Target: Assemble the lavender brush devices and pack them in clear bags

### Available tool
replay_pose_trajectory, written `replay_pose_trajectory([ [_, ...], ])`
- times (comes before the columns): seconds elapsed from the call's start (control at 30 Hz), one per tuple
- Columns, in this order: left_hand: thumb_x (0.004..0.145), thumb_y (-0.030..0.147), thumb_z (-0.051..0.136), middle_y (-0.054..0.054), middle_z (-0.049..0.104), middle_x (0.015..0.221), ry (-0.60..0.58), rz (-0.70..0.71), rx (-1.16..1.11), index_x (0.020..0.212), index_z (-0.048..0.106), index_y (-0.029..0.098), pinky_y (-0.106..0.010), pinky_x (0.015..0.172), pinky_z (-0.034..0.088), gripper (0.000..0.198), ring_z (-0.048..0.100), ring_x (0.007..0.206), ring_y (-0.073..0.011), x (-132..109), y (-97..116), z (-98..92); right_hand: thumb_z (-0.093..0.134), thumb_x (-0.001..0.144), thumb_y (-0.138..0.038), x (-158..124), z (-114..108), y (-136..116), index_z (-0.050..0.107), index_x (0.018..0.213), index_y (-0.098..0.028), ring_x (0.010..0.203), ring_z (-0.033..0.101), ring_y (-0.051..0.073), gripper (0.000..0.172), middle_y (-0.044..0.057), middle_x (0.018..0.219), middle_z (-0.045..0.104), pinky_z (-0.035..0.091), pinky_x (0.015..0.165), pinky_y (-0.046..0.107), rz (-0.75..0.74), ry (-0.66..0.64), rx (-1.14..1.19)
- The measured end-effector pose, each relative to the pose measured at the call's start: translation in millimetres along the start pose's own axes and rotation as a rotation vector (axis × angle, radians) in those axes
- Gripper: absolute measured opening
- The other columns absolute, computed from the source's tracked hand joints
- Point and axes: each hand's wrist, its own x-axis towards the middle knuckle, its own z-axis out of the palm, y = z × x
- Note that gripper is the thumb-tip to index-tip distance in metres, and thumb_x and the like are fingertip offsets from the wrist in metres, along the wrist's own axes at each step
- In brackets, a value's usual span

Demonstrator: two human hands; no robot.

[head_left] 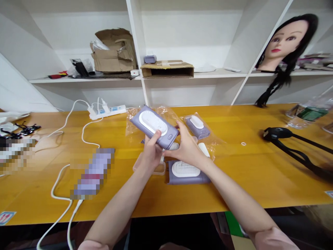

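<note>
blurry squares hide things at the left edge of the table. the left hand and right hand pinch a tilted purple brush with a white pad.

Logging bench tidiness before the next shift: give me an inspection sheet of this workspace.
Surface: yellow wooden table, bare wood at the right front.
Job's things: purple brush device held tilted above the table; second device lies flat below the hands; third device sits in a plastic bag.
Clutter: black clips, water bottle, black stand.
Grippers: left hand and right hand both grip the held device.
Cables: white cable loops across the table near a power strip.
Surroundings: white shelves with cardboard boxes, mannequin head.
</note>
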Motion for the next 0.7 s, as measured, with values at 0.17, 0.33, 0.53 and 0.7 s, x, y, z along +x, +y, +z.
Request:
replay_pose_trajectory([
  [0.17, 0.07, 0.048, 0.063, -0.008, 0.065, 0.114, -0.144, 0.068, 0.027, 0.113, 0.056, 0.021, -0.035, 0.089, 0.049, 0.051, 0.059, 0.109, -0.0254, -0.4, 6.6, 1.4, 0.076, 0.054, -0.039, -1.6, 4.5, -7.9, 0.043, 0.112, -0.016, 0.096, 0.057, 0.031, 0.07, 0.014, 0.106, 0.057, 0.048, 0.075, 0.044, 0.144, 0.025, 0.015],
  [0.33, 0.068, 0.046, 0.062, -0.01, 0.068, 0.103, -0.049, 0.135, -0.055, 0.102, 0.061, 0.017, -0.039, 0.089, 0.049, 0.045, 0.062, 0.103, -0.0289, 10.3, 4.1, 3.2, 0.076, 0.05, -0.043, -3.3, 9.8, -6.4, 0.043, 0.103, -0.019, 0.084, 0.059, 0.027, 0.067, 0.01, 0.098, 0.059, 0.048, 0.063, 0.039, 0.215, -0.09, 0.03],
  [0.53, 0.072, 0.044, 0.061, -0.007, 0.07, 0.088, 0.126, 0.214, -0.147, 0.091, 0.064, 0.016, -0.033, 0.085, 0.051, 0.034, 0.066, 0.092, -0.0243, 14.6, -2.0, 18.0, 0.078, 0.048, -0.04, 0.3, 10.8, -3.0, 0.045, 0.105, -0.02, 0.091, 0.059, 0.026, 0.069, 0.007, 0.103, 0.059, 0.049, 0.069, 0.038, 0.246, -0.08, 0.145],
  [0.7, 0.078, 0.042, 0.057, -0.006, 0.07, 0.082, 0.181, 0.17, -0.158, 0.087, 0.065, 0.016, -0.031, 0.083, 0.052, 0.028, 0.067, 0.088, -0.0225, 20.8, 6.4, 19.6, 0.076, 0.05, -0.04, 2.9, 14.2, -1.3, 0.045, 0.1, -0.021, 0.083, 0.06, 0.023, 0.062, 0.004, 0.095, 0.061, 0.048, 0.064, 0.034, 0.255, -0.103, 0.164],
])
